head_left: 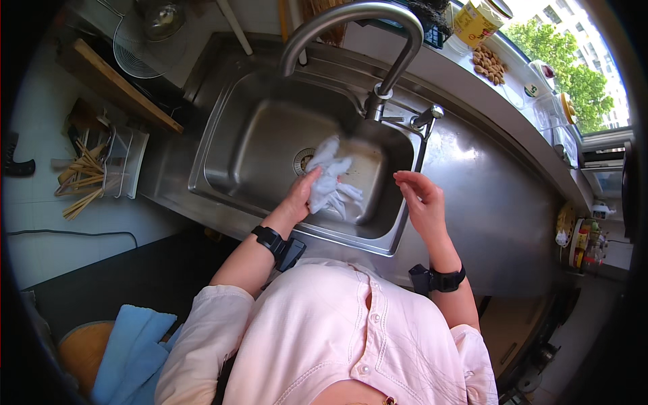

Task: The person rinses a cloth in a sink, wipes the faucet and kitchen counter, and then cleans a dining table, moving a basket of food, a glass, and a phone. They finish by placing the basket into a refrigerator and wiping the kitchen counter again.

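Nearest, below the sink's near edge, are the pale pink shirt (304,337) of the person and, off to the left, a folded light-blue cloth (131,354). Each wrist wears a black band, the left (270,241) and the right (447,280).

The left hand (300,197) reaches over the near edge of the steel sink (260,128) and grips a crumpled white cloth (331,179), which is inside the basin beside the round drain (303,162). The right hand (425,197) is partly open, fingers loosely bent toward the thumb, above the sink's right edge and apart from the cloth.

Beyond the sink's left edge, wooden chopsticks (86,172) sit at a clear holder (127,162), with a wooden board (125,88) farther back. A curved faucet (379,102) rises near the sink's far right corner. Farthest, on the windowsill, almonds (489,64) lie near a yellow container (474,27).
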`<state>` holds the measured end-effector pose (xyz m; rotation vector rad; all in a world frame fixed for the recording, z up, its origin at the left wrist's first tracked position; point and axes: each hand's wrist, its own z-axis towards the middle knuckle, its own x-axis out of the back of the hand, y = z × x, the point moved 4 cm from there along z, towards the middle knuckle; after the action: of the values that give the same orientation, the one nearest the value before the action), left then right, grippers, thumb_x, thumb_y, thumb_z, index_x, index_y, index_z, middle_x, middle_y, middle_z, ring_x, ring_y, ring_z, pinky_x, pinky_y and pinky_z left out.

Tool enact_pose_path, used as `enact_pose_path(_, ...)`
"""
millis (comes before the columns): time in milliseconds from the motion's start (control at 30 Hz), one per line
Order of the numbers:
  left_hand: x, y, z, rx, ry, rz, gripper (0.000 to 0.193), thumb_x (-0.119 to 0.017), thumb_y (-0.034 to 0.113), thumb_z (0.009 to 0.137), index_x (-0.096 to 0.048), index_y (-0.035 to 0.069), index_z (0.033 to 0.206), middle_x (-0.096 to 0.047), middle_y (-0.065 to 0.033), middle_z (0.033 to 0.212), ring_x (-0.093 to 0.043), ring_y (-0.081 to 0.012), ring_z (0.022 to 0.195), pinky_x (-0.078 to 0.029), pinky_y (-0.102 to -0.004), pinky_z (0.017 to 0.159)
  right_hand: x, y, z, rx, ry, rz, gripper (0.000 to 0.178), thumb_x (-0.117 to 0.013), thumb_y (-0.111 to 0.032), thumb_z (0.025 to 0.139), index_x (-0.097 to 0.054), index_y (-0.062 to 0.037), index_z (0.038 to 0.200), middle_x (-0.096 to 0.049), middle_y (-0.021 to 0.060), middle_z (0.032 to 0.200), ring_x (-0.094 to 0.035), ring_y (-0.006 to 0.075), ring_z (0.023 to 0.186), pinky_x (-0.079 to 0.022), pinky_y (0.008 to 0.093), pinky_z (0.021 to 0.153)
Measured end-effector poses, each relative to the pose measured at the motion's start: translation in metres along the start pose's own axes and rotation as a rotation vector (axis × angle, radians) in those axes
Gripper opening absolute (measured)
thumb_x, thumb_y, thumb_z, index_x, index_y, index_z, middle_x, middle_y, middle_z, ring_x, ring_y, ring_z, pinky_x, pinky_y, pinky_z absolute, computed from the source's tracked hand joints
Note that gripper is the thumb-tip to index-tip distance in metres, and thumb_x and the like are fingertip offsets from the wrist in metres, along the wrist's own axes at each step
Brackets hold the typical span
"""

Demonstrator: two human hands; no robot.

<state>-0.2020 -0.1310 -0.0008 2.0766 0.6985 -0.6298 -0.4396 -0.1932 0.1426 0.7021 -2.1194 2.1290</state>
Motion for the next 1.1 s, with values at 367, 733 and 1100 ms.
enact_pose_path(367, -0.039, 0.14, -0.012, -0.169, -0.294, -0.422, 0.078, -0.047, 0.063, 0.092, -0.04, 0.004, 0.142, -0.051, -0.0169, 0.137, -0.046, -0.0339, 0.13, -0.035, -0.0489, 0.109, -0.048, 0.025, 0.126, 0.142, -0.062, -1.08, 0.03, -0.068, -0.012, 0.075, -0.066, 0.0064, 0.098, -0.065, 0.0198, 0.104, -0.059, 0.036, 0.105, -0.041, 0.0433, 0.101)
enact_pose_path(733, -0.012, 0.146, -0.001, -0.142, -0.192, -0.497, 0.054, -0.051, 0.043, 0.095, -0.051, 0.003, 0.132, -0.058, -0.0147, 0.13, -0.051, -0.0302, 0.124, -0.039, -0.0439, 0.107, -0.192, 0.002, 0.121, -0.742, -0.248, 1.249, 0.056, -0.048, -0.048, 0.098, -0.05, -0.0013, 0.129, -0.063, 0.014, 0.118, -0.06, 0.0279, 0.11, -0.043, 0.0431, 0.1)
enact_pose_path(1100, 0.067, 0.155, 0.0, -0.26, 0.035, -0.438, 0.043, -0.054, 0.011, 0.088, -0.051, -0.001, 0.129, -0.06, -0.0156, 0.124, -0.055, -0.028, 0.121, -0.041, -0.044, 0.106, -0.172, 0.003, 0.143, -0.689, 0.074, 1.244, 0.033, -0.049, -0.027, 0.1, -0.05, -0.0031, 0.123, -0.066, 0.0136, 0.111, -0.061, 0.0274, 0.101, -0.046, 0.0453, 0.094)
